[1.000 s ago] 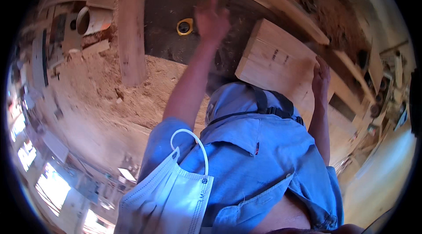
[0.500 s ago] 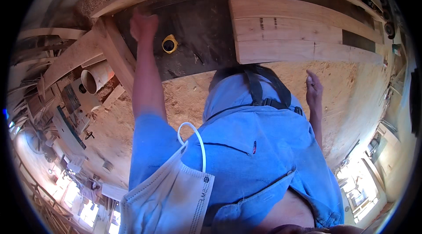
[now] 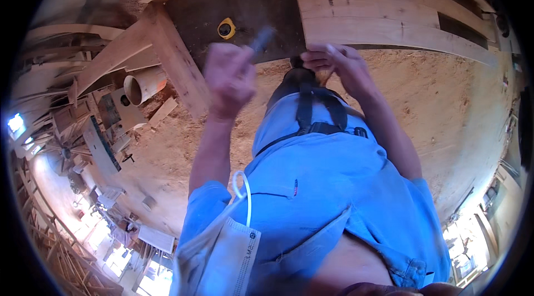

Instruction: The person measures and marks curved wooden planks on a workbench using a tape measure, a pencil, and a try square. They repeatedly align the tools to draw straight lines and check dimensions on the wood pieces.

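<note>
My left hand, smeared by motion, is raised over the near edge of the dark tabletop. It is closed on a slim blue-grey stick-like object, too blurred to name. Beyond that hand, a yellow and black tape measure lies on the dark surface. My right hand hovers by the near left corner of the pale wooden boards, its fingers loosely bent, nothing visible in them. Whether its fingertips touch the lowest board, I cannot tell. The boards lie side by side with dark marks on one.
An upright timber frame stands left of the tabletop. Below it are a pale pipe-like cylinder and wood offcuts. Sawdust covers the floor. A white face mask hangs in front of my blue shirt.
My left hand has drawn back from the far left of the tabletop toward me, now holding the slim object. My right hand has risen from my side to the boards' corner. The view has shifted.
</note>
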### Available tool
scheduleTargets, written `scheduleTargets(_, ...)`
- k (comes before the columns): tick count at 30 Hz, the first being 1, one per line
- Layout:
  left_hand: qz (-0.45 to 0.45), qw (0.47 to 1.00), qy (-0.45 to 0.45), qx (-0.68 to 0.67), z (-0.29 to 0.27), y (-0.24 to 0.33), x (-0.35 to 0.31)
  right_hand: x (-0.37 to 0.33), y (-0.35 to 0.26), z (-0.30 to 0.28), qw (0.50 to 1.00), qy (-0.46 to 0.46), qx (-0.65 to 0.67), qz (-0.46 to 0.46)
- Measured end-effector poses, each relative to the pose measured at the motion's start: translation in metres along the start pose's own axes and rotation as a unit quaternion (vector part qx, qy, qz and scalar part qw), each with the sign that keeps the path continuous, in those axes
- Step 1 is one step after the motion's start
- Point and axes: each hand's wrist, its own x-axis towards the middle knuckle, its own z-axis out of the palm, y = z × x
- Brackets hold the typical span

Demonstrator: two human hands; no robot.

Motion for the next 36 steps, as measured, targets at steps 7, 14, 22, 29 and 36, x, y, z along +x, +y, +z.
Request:
scheduleTargets(7,0.16,0.967,-0.197,-0.025,0.01,0.024,-0.053,0.001,0.036,0.031,0.987,-0.022,0.047,0.15)
scheduleTargets(14,0.075,0.927,-0.32,-0.178,0.032,0.001,-0.044,0.012,0.084,0.017,0.991,0.026,0.028,0.131)
scheduleTargets(22,-0.492,0.725,-0.231,-0.423,0.142,-0.098,-0.01,0.04,0.131,0.028,0.969,0.231,-0.004,0.084)
scheduleTargets(29,-0.503,0.687,-0.264,-0.453,0.208,-0.141,0.019,0.067,0.128,0.036,0.947,0.29,-0.074,0.119)
scheduleTargets(36,-0.477,0.742,-0.271,-0.385,0.222,-0.129,0.04,0.067,0.134,0.027,0.929,0.351,-0.004,0.117)
